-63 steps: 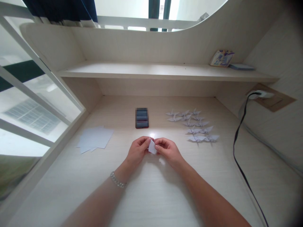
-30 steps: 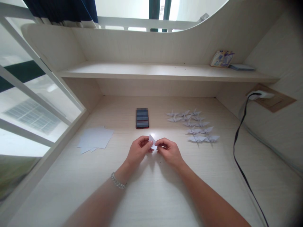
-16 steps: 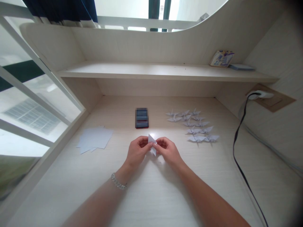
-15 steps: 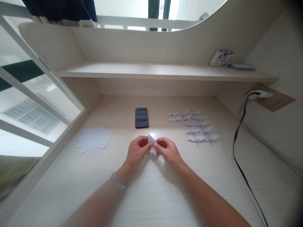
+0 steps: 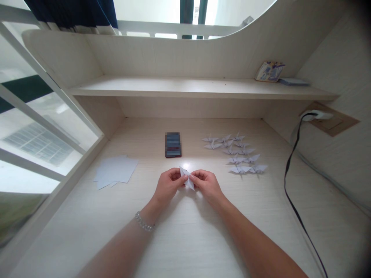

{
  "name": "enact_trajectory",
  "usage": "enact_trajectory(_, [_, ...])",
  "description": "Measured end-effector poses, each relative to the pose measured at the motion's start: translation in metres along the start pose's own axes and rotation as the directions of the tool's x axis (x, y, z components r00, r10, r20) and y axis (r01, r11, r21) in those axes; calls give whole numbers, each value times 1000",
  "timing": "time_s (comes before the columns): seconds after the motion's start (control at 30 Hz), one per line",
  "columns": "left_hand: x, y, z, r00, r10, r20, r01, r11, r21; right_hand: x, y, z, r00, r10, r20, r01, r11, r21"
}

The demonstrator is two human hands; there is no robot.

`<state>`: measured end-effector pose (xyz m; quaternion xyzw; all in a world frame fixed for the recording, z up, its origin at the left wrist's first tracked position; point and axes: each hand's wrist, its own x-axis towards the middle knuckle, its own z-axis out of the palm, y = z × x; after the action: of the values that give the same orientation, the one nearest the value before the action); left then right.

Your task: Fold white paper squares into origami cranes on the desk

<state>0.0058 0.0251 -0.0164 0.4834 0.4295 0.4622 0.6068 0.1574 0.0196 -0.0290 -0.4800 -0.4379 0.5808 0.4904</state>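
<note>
Between both hands is a small piece of folded white paper (image 5: 189, 183), held just above the desk with pointed ends at top and bottom. My left hand (image 5: 171, 184), a chain bracelet on its wrist, pinches the paper's left side between thumb and fingers. From the right, my right hand (image 5: 206, 184) grips the other side in the same way, the two thumbs close together. Several folded paper cranes (image 5: 242, 160) stand in rows to the right. At the left lies a loose pile of white paper sheets (image 5: 116, 170).
A phone (image 5: 173, 145) lies on the desk (image 5: 191, 243) beyond my hands. Overhead, a shelf (image 5: 174, 85) carries a small colourful box (image 5: 269, 72) and a flat blue item (image 5: 294, 82). A black cable (image 5: 286, 170) hangs from the wall socket (image 5: 333, 119) along the right side.
The folded paper has tilted, its upper tip to the left and its lower tip to the right, and its folds look more spread. Both hands keep their pinch.
</note>
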Motion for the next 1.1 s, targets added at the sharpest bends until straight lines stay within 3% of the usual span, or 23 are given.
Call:
enact_trajectory(0.33, [2, 0, -2, 996, 32, -88, -31, 1000, 2, -7, -7, 6, 994, -34, 106, 36, 999, -18])
enact_trajectory(0.57, [0, 0, -1, 999, -40, -14, 39, 997, -72, -4, -7, 2, 992, -9, 128, 12, 1000, -22])
enact_trajectory(0.8, [1, 4, 3, 997, -72, -42, 66, 990, -127, -3, -6, 3, 994, 31, 103, -37, 997, 65])
enact_trajectory(1.1, [-1, 7, 5, 996, -56, -71, 52, 997, -56, -3, -9, 6, 998, 42, 39, -46, 994, 98])
